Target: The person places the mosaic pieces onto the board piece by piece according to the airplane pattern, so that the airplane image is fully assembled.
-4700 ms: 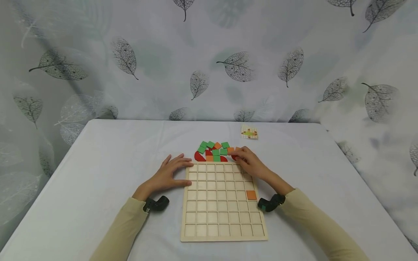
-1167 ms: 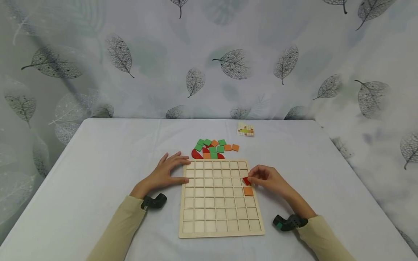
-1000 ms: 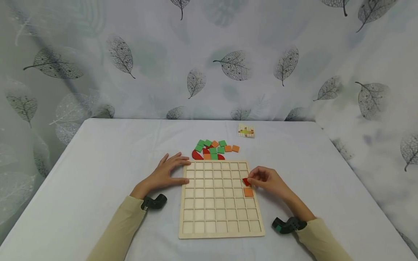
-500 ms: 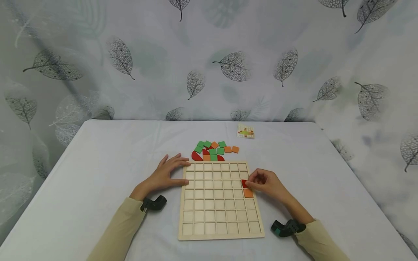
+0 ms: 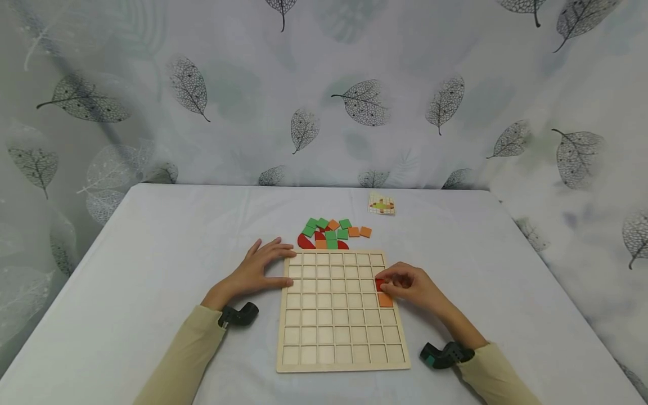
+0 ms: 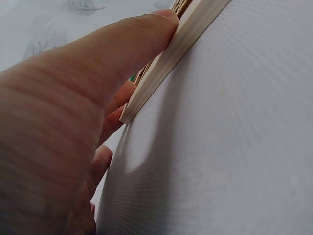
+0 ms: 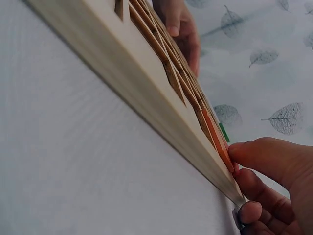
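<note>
A wooden grid board [image 5: 329, 316] lies flat on the white table. My left hand [image 5: 255, 275] rests at its left edge, fingers spread, with the thumb [image 6: 142, 36] on the rim in the left wrist view. At the right-hand column, my right hand [image 5: 412, 286] has thumb and index finger on a small red tile [image 5: 379, 284], which sits at a cell and is partly covered by the fingers. Directly below it, an orange square tile [image 5: 386, 301] lies in its cell. The right wrist view shows the fingertips close beside the orange tile [image 7: 217, 139].
Beyond the board's far edge lies a loose cluster of green tiles [image 5: 331, 235], orange tiles [image 5: 354, 232] and red curved pieces [image 5: 305, 242]. A small pattern card [image 5: 382, 205] lies farther back. A leaf-print cloth [image 5: 304, 84] hangs behind the table.
My right hand came from the tile cluster to the board's right column with the red tile. The tile has turned from slanted to square with the cell. My left hand stays at the left edge.
</note>
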Tool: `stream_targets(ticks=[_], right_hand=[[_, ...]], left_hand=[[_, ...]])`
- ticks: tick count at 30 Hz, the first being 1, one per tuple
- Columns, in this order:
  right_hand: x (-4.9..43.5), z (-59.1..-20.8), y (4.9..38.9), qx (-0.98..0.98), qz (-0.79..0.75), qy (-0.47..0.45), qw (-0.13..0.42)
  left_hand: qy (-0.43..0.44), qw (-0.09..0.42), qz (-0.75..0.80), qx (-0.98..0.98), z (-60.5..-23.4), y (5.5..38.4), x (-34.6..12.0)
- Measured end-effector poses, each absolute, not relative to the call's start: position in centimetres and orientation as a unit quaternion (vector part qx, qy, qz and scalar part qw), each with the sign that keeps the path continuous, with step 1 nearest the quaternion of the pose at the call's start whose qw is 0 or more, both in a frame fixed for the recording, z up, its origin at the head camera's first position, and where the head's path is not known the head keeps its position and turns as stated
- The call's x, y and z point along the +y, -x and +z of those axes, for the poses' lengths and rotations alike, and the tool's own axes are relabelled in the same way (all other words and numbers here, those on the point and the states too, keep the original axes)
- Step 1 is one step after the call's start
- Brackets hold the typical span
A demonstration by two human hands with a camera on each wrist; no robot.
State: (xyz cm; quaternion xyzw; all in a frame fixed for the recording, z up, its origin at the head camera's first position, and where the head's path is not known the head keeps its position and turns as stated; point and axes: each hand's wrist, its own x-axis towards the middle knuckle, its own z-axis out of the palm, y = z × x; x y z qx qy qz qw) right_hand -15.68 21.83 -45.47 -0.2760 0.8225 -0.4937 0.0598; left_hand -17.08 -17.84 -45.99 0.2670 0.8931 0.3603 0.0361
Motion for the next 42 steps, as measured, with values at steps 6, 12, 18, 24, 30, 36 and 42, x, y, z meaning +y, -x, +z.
stream_targets(ticks=[6,12,18,24,30,36,42], right_hand=[[21.8,-45.6,15.7,0.824,-0.481,0.296,0.044],[21.7,-45.6,15.8,0.835,-0.469,0.284,0.039],[21.7,-45.5,15.7,0.844,-0.465,0.265,0.046],[21.5,-45.4,15.6,0.850,-0.455,0.262,0.044],[21.1,-45.1,15.5,0.848,-0.477,0.223,0.050],[20.7,-44.9,15.5,0.846,-0.491,0.204,0.047],[20.1,-44.5,15.8,0.856,-0.479,0.187,0.042]], left_hand=[[-0.267,0.037,0.358,0.894,-46.0,17.1,-17.9],[-0.263,0.039,0.362,0.894,-45.9,17.0,-17.8],[-0.264,0.040,0.363,0.893,-45.9,17.0,-17.7],[-0.269,0.034,0.366,0.890,-46.0,17.0,-17.8],[-0.268,0.034,0.364,0.892,-45.8,17.1,-17.8],[-0.267,0.037,0.362,0.892,-45.8,17.1,-17.8],[-0.266,0.038,0.363,0.892,-45.9,17.1,-17.8]])
